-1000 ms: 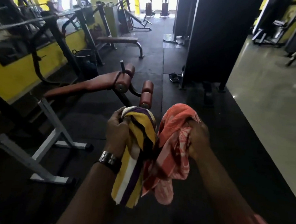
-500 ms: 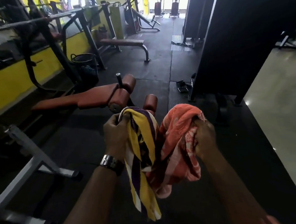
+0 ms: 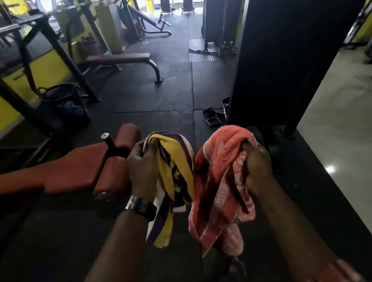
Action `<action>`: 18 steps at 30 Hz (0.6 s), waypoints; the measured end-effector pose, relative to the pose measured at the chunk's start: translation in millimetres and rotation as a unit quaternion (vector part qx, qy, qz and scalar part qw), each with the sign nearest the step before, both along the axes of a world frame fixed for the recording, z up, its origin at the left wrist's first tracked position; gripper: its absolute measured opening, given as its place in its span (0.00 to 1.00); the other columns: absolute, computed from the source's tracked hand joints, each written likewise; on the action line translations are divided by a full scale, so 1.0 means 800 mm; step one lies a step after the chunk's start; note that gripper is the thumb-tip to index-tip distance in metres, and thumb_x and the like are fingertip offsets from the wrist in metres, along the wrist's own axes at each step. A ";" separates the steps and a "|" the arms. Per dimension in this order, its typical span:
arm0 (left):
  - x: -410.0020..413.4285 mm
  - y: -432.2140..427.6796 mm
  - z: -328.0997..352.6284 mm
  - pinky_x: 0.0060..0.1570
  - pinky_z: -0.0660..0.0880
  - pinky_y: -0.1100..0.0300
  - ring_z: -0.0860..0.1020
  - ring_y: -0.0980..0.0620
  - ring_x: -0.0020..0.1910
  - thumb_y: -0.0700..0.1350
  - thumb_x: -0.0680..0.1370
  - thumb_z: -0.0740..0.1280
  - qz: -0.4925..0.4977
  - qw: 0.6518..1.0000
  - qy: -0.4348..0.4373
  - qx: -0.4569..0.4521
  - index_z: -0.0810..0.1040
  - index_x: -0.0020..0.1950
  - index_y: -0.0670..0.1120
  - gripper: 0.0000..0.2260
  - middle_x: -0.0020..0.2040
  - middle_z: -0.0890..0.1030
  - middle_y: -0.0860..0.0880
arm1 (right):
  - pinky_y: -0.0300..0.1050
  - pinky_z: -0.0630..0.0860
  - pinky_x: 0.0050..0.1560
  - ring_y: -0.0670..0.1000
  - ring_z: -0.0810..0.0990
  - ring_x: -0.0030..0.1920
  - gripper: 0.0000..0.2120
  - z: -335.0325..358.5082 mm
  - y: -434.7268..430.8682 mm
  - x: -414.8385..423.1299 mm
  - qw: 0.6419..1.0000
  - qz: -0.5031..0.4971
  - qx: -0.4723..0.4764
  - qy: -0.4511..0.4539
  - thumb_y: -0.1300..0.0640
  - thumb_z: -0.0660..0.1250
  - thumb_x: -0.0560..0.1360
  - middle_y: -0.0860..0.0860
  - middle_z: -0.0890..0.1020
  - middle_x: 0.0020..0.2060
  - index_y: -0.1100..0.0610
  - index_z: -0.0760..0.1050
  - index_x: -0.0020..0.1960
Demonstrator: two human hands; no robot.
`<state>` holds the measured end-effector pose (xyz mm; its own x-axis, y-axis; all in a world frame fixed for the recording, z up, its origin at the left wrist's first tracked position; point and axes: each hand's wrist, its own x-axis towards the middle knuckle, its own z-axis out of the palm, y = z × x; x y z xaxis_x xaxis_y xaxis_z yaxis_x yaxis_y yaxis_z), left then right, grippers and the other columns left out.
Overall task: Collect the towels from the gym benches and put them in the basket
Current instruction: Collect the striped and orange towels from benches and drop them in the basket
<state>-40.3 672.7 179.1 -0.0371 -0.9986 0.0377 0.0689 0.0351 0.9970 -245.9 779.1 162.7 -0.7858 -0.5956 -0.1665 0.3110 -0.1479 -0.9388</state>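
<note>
The left hand (image 3: pixel 142 167) clenches the top of the yellow-and-purple towel (image 3: pixel 180 180); the right hand (image 3: pixel 257 169) clenches the bunched orange towel (image 3: pixel 218 182), probably for carrying; both hang with long axes vertical, loose ends down, well apart from the basket (image 3: pixel 63 104), to its right.

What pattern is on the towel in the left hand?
Yellow, purple and white stripes on the towel, head view.
</note>
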 end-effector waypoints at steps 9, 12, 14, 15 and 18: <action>-0.135 -0.214 -0.006 0.52 0.77 0.56 0.81 0.53 0.49 0.50 0.75 0.68 0.089 0.996 0.027 0.000 0.80 0.49 0.54 0.04 0.48 0.83 0.53 | 0.41 0.80 0.36 0.49 0.85 0.39 0.09 -0.005 -0.211 -0.194 0.999 0.034 -0.010 0.010 0.61 0.64 0.76 0.49 0.86 0.36 0.56 0.83 0.43; -0.207 -0.290 0.000 0.49 0.78 0.59 0.81 0.54 0.48 0.47 0.73 0.71 0.107 0.993 0.039 0.003 0.80 0.50 0.53 0.07 0.49 0.84 0.52 | 0.47 0.82 0.45 0.52 0.85 0.44 0.09 0.006 -0.310 -0.260 0.998 0.061 -0.016 -0.011 0.60 0.63 0.77 0.52 0.86 0.41 0.55 0.82 0.46; -0.244 -0.339 0.003 0.47 0.78 0.59 0.81 0.54 0.47 0.44 0.73 0.72 0.112 0.992 0.051 -0.001 0.80 0.49 0.54 0.07 0.48 0.83 0.52 | 0.46 0.81 0.42 0.51 0.85 0.41 0.09 0.010 -0.372 -0.288 0.996 0.076 -0.037 -0.016 0.61 0.63 0.77 0.51 0.86 0.39 0.54 0.81 0.45; -0.256 -0.360 0.002 0.47 0.78 0.58 0.81 0.53 0.48 0.42 0.74 0.71 0.118 0.991 0.058 0.004 0.79 0.49 0.54 0.08 0.48 0.83 0.51 | 0.45 0.81 0.40 0.50 0.85 0.40 0.09 0.010 -0.396 -0.296 0.996 0.077 -0.041 -0.023 0.61 0.63 0.77 0.51 0.86 0.38 0.55 0.81 0.44; -0.295 -0.445 -0.008 0.41 0.77 0.63 0.81 0.54 0.46 0.42 0.74 0.70 0.148 0.986 0.076 0.003 0.78 0.49 0.54 0.07 0.47 0.82 0.52 | 0.45 0.81 0.39 0.51 0.85 0.40 0.06 -0.001 -0.485 -0.332 0.996 0.083 -0.021 -0.024 0.60 0.65 0.76 0.50 0.86 0.37 0.56 0.81 0.44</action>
<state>-275.9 316.6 172.4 0.2619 -0.9650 0.0141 0.2056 0.0700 0.9761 -511.3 391.5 161.9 -0.6678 -0.7238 -0.1736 0.3785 -0.1293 -0.9165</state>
